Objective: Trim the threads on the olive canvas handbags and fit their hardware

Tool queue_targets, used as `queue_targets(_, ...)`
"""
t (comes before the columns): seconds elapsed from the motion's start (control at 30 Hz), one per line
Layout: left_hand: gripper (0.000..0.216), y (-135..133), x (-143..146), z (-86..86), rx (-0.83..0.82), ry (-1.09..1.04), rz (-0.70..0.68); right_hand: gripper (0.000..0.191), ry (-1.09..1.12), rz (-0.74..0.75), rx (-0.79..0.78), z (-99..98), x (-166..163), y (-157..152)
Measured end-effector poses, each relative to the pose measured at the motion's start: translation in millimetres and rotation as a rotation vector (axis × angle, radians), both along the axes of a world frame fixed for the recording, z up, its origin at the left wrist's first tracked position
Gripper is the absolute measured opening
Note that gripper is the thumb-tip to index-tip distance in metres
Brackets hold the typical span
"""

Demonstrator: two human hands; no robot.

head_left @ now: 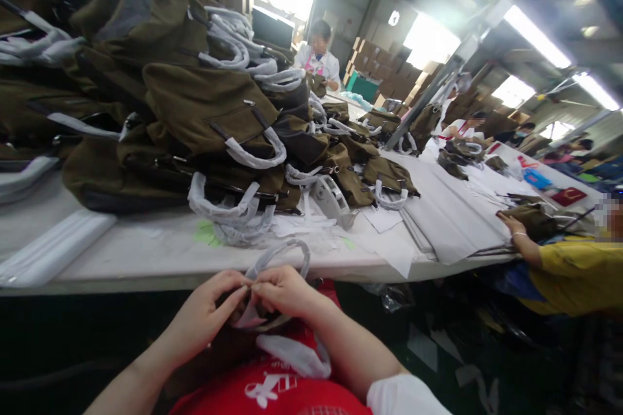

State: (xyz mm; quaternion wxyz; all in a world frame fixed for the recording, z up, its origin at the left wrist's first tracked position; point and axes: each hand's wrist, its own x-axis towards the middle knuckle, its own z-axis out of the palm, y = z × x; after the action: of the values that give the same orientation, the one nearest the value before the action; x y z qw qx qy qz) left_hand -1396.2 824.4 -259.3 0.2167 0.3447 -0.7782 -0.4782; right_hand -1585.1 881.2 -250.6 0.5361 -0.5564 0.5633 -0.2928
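Both my hands meet close to my body, just below the table's front edge. My left hand [222, 301] has thumb and fingers pinched together, and my right hand [282, 292] pinches right beside it. Between them is a bag handle [287, 249] wrapped in whitish film, its loop rising above my fingers. A second wrapped handle [296, 355] hangs lower, against my red apron [292, 395]. The bag's body is mostly hidden behind my hands. What exactly my fingertips pinch is too small to make out.
A tall heap of olive-brown bags [209, 104] with wrapped handles covers the left of the white table [160, 259]. A tape roll [333, 201] lies near the middle, paper sheets [448, 207] farther right. A co-worker in a yellow sleeve [574, 272] handles a bag at right.
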Motion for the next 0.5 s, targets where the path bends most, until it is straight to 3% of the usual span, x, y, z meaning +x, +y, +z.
queue_targets(0.1,0.037,-3,3,-10.3,0.028,-0.021,0.021,0.019,0.072,-0.002,-0.006,-3.5,1,-1)
queue_targets(0.23,0.042,-12,7,-21.0,-0.085,-0.16,0.038,0.02,0.318,0.023,-0.081,2.1,1,-2)
queue_targets(0.33,0.041,-17,11,-23.7,-0.183,-0.264,-0.043,0.024,0.371,0.055,-0.098,4.1,0,-1)
queue_targets(0.5,0.034,-22,13,-34.4,-0.305,-0.252,-0.146,0.026,0.341,0.079,0.006,4.3,-6,1)
